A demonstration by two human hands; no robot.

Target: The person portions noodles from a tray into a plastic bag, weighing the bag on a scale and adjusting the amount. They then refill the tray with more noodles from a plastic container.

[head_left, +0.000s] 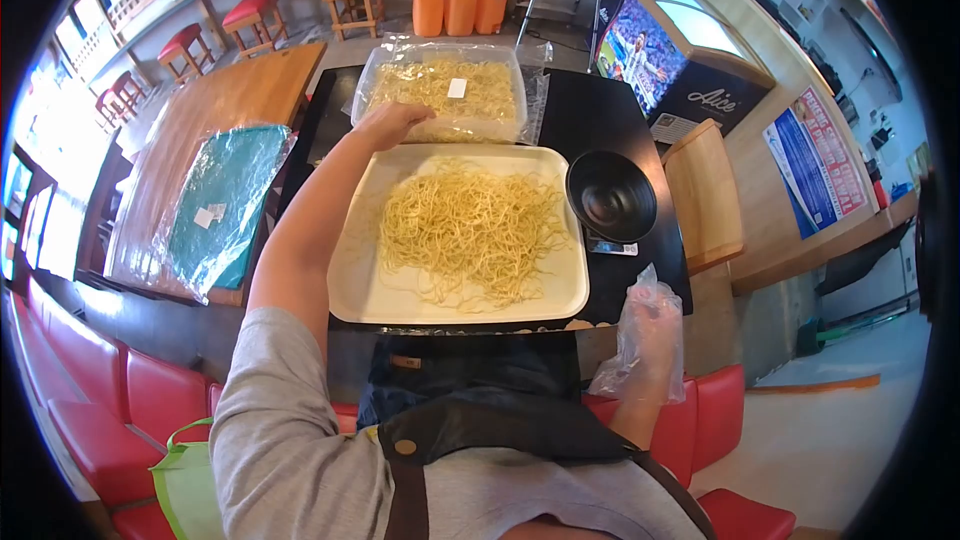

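A cream tray [560,295] on the black table [600,110] carries a loose heap of yellow noodles [470,230]. Behind it lies a clear plastic bag of noodles [440,90] with a white label. My left hand [392,123] reaches over the tray's far edge and rests on the front of that bag, fingers curled down; whether it grips noodles I cannot tell. My right hand [650,325], inside a clear plastic glove, hovers off the table's near right corner and holds nothing. A black bowl [611,197] sits on a scale right of the tray.
A wooden table [230,100] at left holds a teal sheet in plastic wrap [225,200]. Red stools [255,15] and orange jugs [460,2] stand at the back. A drinks cooler [680,50] is at right. Red seats [130,390] surround me.
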